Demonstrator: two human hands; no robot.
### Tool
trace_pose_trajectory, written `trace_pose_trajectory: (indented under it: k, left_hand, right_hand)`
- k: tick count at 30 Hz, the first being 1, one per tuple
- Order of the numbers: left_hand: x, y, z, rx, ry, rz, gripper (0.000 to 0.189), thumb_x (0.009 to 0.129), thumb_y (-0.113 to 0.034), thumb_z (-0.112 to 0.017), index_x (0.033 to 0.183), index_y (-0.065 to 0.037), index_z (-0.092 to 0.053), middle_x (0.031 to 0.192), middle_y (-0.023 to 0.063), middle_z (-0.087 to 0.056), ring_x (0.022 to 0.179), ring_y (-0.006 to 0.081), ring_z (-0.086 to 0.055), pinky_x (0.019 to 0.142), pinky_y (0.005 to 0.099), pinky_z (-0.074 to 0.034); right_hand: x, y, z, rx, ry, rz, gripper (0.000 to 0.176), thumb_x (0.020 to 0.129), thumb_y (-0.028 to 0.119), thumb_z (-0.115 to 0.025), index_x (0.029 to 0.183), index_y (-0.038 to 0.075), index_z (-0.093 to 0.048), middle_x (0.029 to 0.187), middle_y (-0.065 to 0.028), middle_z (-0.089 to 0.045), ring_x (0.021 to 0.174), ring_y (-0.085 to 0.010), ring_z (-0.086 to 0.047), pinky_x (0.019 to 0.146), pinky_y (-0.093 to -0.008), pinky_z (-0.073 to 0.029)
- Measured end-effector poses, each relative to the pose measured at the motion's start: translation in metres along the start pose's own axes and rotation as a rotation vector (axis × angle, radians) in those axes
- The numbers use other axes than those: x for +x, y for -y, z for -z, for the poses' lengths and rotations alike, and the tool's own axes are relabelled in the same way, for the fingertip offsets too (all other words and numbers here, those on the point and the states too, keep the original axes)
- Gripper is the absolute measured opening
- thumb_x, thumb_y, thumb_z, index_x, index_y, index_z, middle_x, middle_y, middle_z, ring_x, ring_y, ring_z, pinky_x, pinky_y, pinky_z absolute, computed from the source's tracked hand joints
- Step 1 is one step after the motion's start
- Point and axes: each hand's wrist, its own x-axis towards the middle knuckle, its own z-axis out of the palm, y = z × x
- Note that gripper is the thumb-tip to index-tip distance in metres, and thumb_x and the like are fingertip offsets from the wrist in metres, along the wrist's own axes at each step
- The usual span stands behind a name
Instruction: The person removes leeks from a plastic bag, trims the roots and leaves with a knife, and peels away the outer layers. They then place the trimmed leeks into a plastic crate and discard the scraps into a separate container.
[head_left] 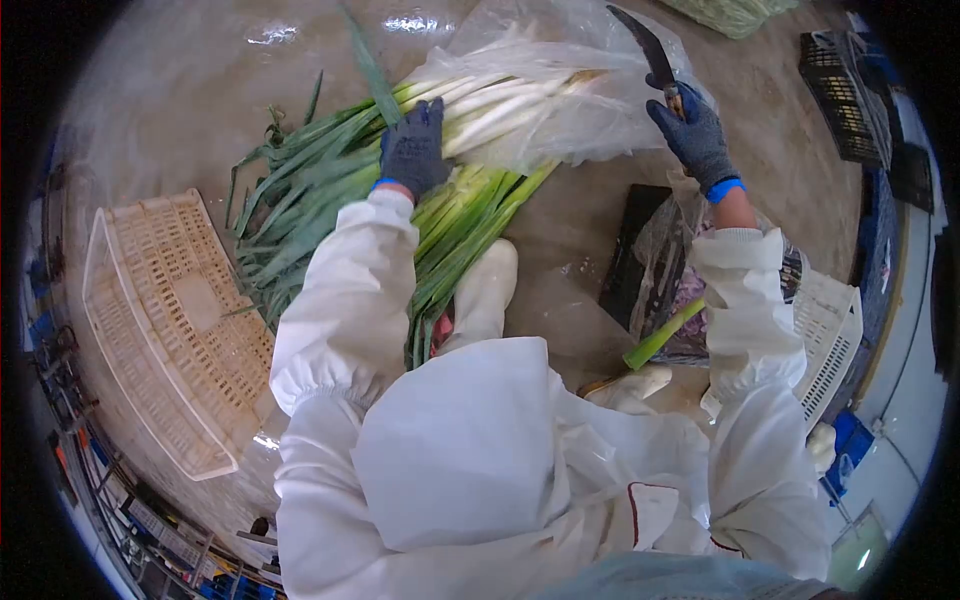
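Note:
Several long green onions (320,175) lie across the floor, white ends to the right and leafy tops to the left. A clear plastic bag (610,60) covers part of the white ends. My left hand (415,148), in a dark glove, lies palm down on the stalks with its fingers stretched over them. My right hand (697,135), gloved alike, is raised to the right of the bag and closed around the handle of a knife (650,45) with a dark, curved blade pointing up and left. A second green bunch (465,225) lies nearer my white boot (490,285).
A cream plastic crate (170,265) stands tilted at left. Right of my legs are a black crate (632,245) with plastic film, a loose green stalk (665,335) and a white crate (832,335). Another black crate (845,95) is at far right. The floor looks wet.

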Motion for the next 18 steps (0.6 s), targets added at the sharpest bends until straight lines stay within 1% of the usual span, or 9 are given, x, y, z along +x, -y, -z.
trace_pose_trajectory:
  k: [2,3,6,7,10,11,14,17,18]
  left_hand:
    - [0.019,0.006,0.009,0.111,0.146,0.069,0.093,0.062,-0.045,-0.081,0.138,-0.008,-0.041,0.135,0.0165,-0.048,0.119,0.0378,-0.051,0.099,0.0484,-0.042]
    - [0.027,0.013,0.003,0.168,0.121,0.026,0.100,0.059,-0.052,-0.080,0.139,-0.007,-0.042,0.136,0.0165,-0.049,0.122,0.0389,-0.049,0.100,0.0502,-0.040]
    - [0.042,0.019,0.004,0.136,0.269,-0.001,0.099,0.057,-0.052,-0.081,0.137,-0.006,-0.045,0.126,0.0186,-0.057,0.116,0.0380,-0.054,0.100,0.0470,-0.041]
    - [0.044,0.021,-0.002,0.058,0.301,-0.022,0.086,0.059,-0.046,-0.079,0.131,-0.006,-0.052,0.109,0.0190,-0.066,0.103,0.0358,-0.063,0.096,0.0446,-0.044]
    - [0.024,0.007,-0.015,0.154,0.149,-0.076,0.048,0.069,-0.033,-0.069,0.110,-0.008,-0.061,0.101,0.0144,-0.069,0.092,0.0300,-0.067,0.082,0.0442,-0.048]
    - [0.014,0.000,-0.014,0.149,0.077,-0.087,0.036,0.070,-0.025,-0.065,0.102,-0.008,-0.062,0.096,0.0143,-0.069,0.087,0.0298,-0.068,0.076,0.0437,-0.047]
    - [-0.021,-0.026,-0.009,0.204,0.044,-0.118,0.028,0.068,-0.023,-0.066,0.092,-0.009,-0.062,0.086,0.0132,-0.068,0.080,0.0297,-0.066,0.073,0.0433,-0.047]
    - [-0.043,-0.041,-0.004,0.236,-0.084,-0.100,0.035,0.067,-0.019,-0.066,0.100,-0.010,-0.062,0.081,0.0115,-0.065,0.077,0.0305,-0.064,0.070,0.0450,-0.046]
    - [-0.041,-0.040,-0.001,0.199,-0.072,-0.092,0.034,0.067,-0.019,-0.067,0.100,-0.010,-0.062,0.081,0.0113,-0.065,0.078,0.0304,-0.064,0.071,0.0452,-0.046]
  right_hand:
    - [-0.001,-0.001,-0.001,0.003,0.011,-0.015,0.041,0.085,0.032,-0.068,0.115,0.004,-0.061,0.112,-0.0200,-0.063,0.104,-0.0369,-0.060,0.090,-0.0409,-0.046]
    - [-0.002,-0.002,-0.002,0.004,0.014,-0.027,0.042,0.085,0.032,-0.068,0.115,0.004,-0.061,0.112,-0.0199,-0.063,0.104,-0.0369,-0.060,0.090,-0.0409,-0.046]
    - [-0.004,-0.005,-0.003,0.007,0.019,-0.060,0.042,0.085,0.033,-0.068,0.114,0.004,-0.061,0.111,-0.0198,-0.063,0.103,-0.0368,-0.060,0.089,-0.0407,-0.047]
    - [-0.004,-0.006,-0.002,0.008,0.021,-0.067,0.042,0.085,0.033,-0.068,0.114,0.004,-0.061,0.111,-0.0198,-0.063,0.103,-0.0368,-0.060,0.089,-0.0406,-0.047]
    - [-0.009,-0.008,-0.003,0.035,0.007,-0.085,0.042,0.085,0.033,-0.069,0.114,0.004,-0.061,0.111,-0.0199,-0.063,0.103,-0.0368,-0.060,0.089,-0.0406,-0.047]
    - [-0.013,-0.008,-0.003,0.045,0.002,-0.089,0.042,0.084,0.032,-0.069,0.114,0.004,-0.061,0.111,-0.0200,-0.063,0.103,-0.0368,-0.060,0.090,-0.0407,-0.046]
    - [-0.021,-0.009,-0.004,0.011,-0.018,-0.009,0.041,0.084,0.031,-0.069,0.114,0.004,-0.062,0.111,-0.0196,-0.063,0.103,-0.0366,-0.060,0.091,-0.0407,-0.046]
    - [-0.029,-0.005,-0.005,0.068,-0.019,0.011,0.039,0.084,0.029,-0.070,0.113,0.005,-0.062,0.112,-0.0193,-0.063,0.104,-0.0365,-0.060,0.091,-0.0407,-0.046]
    - [-0.031,-0.005,-0.005,0.040,-0.015,0.002,0.039,0.084,0.029,-0.070,0.113,0.004,-0.062,0.112,-0.0193,-0.063,0.104,-0.0363,-0.060,0.091,-0.0407,-0.046]
